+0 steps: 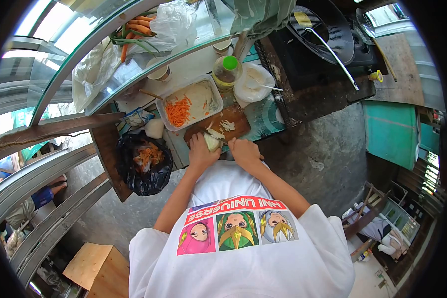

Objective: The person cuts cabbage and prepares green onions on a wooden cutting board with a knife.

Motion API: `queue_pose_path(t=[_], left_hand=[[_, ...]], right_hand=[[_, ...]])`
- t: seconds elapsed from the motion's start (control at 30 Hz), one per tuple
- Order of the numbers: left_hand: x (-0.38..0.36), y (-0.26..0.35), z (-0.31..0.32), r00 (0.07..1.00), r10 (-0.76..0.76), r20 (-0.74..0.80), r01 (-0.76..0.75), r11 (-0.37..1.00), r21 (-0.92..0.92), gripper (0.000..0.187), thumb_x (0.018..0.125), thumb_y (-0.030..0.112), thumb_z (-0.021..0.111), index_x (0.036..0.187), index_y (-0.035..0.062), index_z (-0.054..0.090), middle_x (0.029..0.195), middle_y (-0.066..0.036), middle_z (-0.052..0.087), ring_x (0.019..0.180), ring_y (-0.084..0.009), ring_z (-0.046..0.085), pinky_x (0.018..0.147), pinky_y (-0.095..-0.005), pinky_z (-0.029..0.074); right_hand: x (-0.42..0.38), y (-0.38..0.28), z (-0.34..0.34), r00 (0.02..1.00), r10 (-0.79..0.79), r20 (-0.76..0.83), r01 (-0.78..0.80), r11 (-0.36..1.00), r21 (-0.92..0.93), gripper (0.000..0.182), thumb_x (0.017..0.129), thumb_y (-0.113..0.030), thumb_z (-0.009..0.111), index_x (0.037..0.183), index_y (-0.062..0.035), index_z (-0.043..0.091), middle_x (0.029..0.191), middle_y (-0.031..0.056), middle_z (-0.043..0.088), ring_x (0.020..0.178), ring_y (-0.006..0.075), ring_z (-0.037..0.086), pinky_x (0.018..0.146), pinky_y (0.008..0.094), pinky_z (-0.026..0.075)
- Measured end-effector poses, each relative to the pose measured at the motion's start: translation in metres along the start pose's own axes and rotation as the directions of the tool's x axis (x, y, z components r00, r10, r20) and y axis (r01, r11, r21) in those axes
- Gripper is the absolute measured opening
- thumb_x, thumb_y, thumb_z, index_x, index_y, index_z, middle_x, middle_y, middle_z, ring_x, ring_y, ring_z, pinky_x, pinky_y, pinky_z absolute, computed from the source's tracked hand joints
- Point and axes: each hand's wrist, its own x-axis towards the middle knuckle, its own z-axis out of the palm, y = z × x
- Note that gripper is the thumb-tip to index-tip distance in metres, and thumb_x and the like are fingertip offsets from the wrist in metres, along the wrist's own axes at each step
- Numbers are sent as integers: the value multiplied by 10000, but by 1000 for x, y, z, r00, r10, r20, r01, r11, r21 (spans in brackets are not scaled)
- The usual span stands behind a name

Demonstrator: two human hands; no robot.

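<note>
My left hand (202,152) presses a pale piece of cabbage (212,143) against the brown wooden cutting board (242,123), its fingers closed round it. My right hand (244,152) is wrapped round the handle of a knife, whose blade (217,134) lies at the cabbage and is only partly visible. Thin cabbage shreds (227,125) lie on the board beyond the blade. Just behind the board, a clear plastic tub (216,94) holds orange carrot shreds (178,111) and a pale mixture (201,97).
A black bag (129,176) of peelings hangs at the left. Behind the tub stand a green-capped jar (227,74) and a white bowl (256,94). A stove with a dark pan (328,37) is at the right. Carrots (141,27) rest on the glass shelf above.
</note>
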Motion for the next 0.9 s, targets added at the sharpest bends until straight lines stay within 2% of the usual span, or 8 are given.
queue_pose_path(t=[0.33,0.4,0.63,0.7,0.73,0.8,0.83,0.9], left_hand=[[-2,-2,2,998,55,-26,-55,998,25,654,611,247,725,1096,-52,402,1077,-233,440,1027,-419,448,830,-486,453],[-2,1,1,995,71,-68,-68,996,51,655,615,250,724,1105,-46,404,1078,-226,446,1023,-414,456,819,-484,463],[-2,2,-4,997,68,-48,-66,997,34,653,618,255,725,1119,-26,413,1065,-213,455,1020,-410,464,808,-482,471],[0,4,-3,998,63,-22,-63,998,20,656,616,254,726,1127,-18,414,1069,-217,458,1016,-412,467,821,-482,459],[1,6,-2,998,65,-21,-65,998,14,656,616,254,726,1127,-18,414,1069,-217,458,1016,-412,467,821,-482,459],[-2,3,-2,995,87,-55,-87,996,-3,649,619,241,722,1128,-17,413,1065,-220,460,1010,-415,467,832,-484,446],[-4,0,-3,995,83,-55,-83,997,1,649,619,241,722,1128,-17,413,1065,-220,460,1010,-415,467,832,-484,446],[0,-2,-3,987,154,-44,-157,986,-53,643,619,225,719,1125,-23,410,1058,-228,461,1008,-424,458,851,-484,430]], right_hand=[[-4,5,0,1000,25,12,-26,998,57,520,917,-298,353,625,22,641,642,244,613,591,411,617,603,486,514],[-7,6,-2,999,50,19,-50,998,38,513,918,-302,351,646,24,639,666,248,618,624,414,621,623,491,511],[9,9,9,997,53,63,-60,991,117,487,921,-300,337,726,30,638,726,251,628,675,431,618,652,498,503],[7,20,11,981,128,147,-141,986,85,488,914,-317,329,807,26,660,822,253,641,784,423,630,736,485,498],[8,21,11,980,132,146,-145,986,80,488,914,-317,329,807,26,660,822,253,641,784,423,630,736,485,498],[9,13,15,969,207,135,-233,947,219,490,905,-336,338,859,43,645,897,254,637,843,423,621,765,484,489],[12,15,17,969,204,138,-231,947,222,490,905,-336,338,859,43,645,897,254,637,843,423,621,765,484,489],[21,23,7,927,255,274,-320,919,231,499,887,-365,355,895,50,631,953,304,597,924,463,569,825,496,454]])
